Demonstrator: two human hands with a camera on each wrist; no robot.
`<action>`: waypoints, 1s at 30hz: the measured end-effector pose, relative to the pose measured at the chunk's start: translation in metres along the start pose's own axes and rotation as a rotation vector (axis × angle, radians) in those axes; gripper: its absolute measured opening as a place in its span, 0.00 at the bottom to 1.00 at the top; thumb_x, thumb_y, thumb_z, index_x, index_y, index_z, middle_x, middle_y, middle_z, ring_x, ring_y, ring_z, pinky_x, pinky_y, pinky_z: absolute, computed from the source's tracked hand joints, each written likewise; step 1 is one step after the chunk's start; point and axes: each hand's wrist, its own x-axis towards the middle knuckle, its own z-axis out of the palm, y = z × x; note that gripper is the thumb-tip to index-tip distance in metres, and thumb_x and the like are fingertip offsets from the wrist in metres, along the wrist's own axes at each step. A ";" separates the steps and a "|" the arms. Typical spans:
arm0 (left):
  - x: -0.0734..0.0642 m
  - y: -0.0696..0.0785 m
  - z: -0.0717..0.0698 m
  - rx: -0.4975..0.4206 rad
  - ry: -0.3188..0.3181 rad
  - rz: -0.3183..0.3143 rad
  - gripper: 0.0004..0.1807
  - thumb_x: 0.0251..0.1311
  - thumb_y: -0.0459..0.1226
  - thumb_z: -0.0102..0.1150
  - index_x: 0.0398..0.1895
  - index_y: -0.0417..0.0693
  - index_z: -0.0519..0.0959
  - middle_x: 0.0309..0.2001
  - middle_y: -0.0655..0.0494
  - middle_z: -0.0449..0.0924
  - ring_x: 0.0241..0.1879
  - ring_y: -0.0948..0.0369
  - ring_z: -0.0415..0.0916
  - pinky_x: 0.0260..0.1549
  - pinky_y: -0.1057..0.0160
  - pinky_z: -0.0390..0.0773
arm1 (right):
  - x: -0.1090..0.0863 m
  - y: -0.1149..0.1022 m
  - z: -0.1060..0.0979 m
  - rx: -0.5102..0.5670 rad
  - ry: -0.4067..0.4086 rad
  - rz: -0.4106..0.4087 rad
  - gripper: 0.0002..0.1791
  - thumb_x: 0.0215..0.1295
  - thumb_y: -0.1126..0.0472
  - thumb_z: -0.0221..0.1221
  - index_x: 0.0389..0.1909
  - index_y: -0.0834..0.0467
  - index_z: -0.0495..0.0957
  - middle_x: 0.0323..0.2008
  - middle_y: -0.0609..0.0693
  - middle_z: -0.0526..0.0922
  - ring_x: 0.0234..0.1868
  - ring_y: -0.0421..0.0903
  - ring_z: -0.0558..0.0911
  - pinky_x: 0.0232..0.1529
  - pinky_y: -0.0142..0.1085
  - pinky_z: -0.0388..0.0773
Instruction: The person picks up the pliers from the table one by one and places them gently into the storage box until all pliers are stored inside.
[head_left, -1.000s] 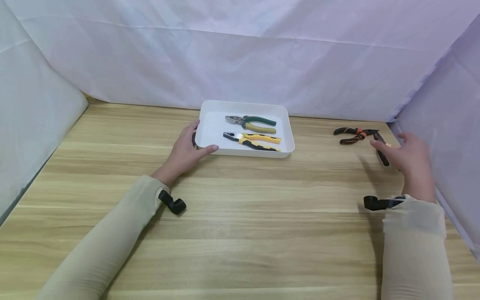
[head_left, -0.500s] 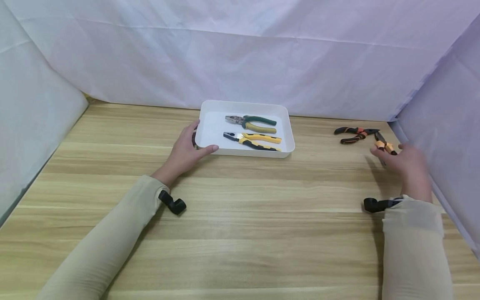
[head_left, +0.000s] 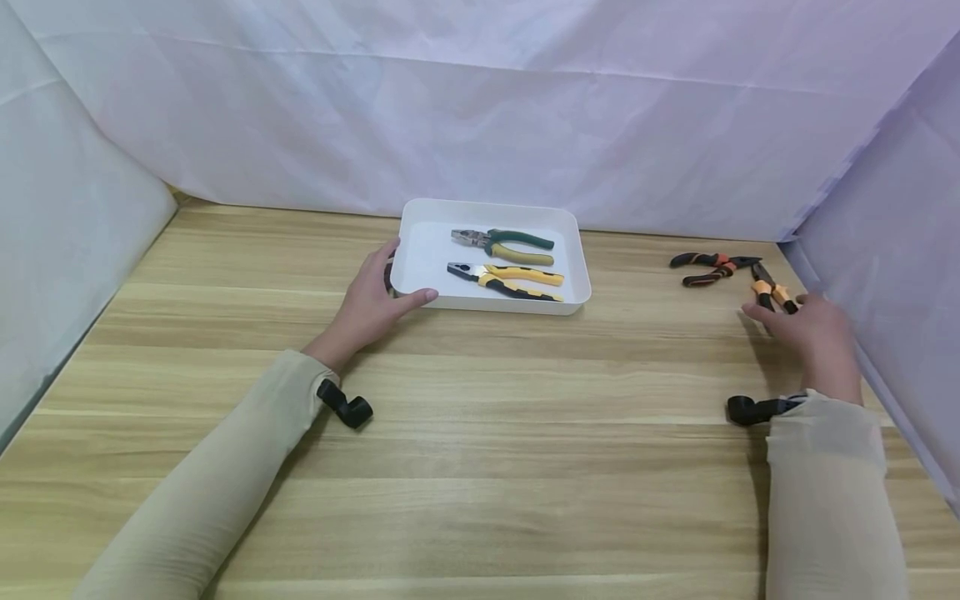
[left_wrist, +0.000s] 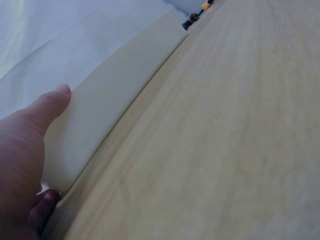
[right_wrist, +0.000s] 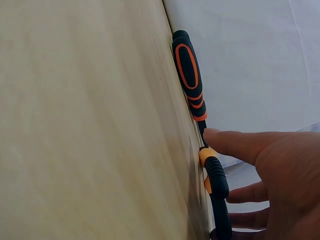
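My left hand (head_left: pixel 367 302) holds the near left corner of a white tray (head_left: pixel 495 306), thumb along the front wall and fingers around the left side. In the left wrist view, the thumb lies at the tray's rim (left_wrist: pixel 120 62). Inside lie green-and-yellow combination pliers (head_left: pixel 522 239) and yellow-and-black combination pliers (head_left: pixel 517 273). At the far right, my right hand (head_left: pixel 817 342) reaches over the black-and-orange handles of a pair of pliers (head_left: pixel 763 289). Its thumb and fingers are spread, one on each side of the handles. In the right wrist view, the handles (right_wrist: pixel 216 177) stand close to the fingers.
Needle-nose pliers with black-and-red handles (head_left: pixel 722 267) lie just left of the right hand, their tip near the other pliers' jaws. White cloth (head_left: pixel 480 108) hangs behind the wooden table (head_left: pixel 540 450) and along both sides.
The right hand has come down and back toward the body, from beside the jaws to the handles of the pliers. The left hand and the tray have stayed put.
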 end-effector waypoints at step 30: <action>0.001 0.000 0.000 0.004 -0.002 0.001 0.61 0.54 0.59 0.71 0.82 0.50 0.46 0.79 0.41 0.53 0.78 0.46 0.55 0.76 0.44 0.59 | 0.005 -0.002 0.008 -0.045 0.101 0.040 0.49 0.72 0.34 0.44 0.58 0.82 0.63 0.49 0.74 0.67 0.45 0.63 0.69 0.38 0.51 0.73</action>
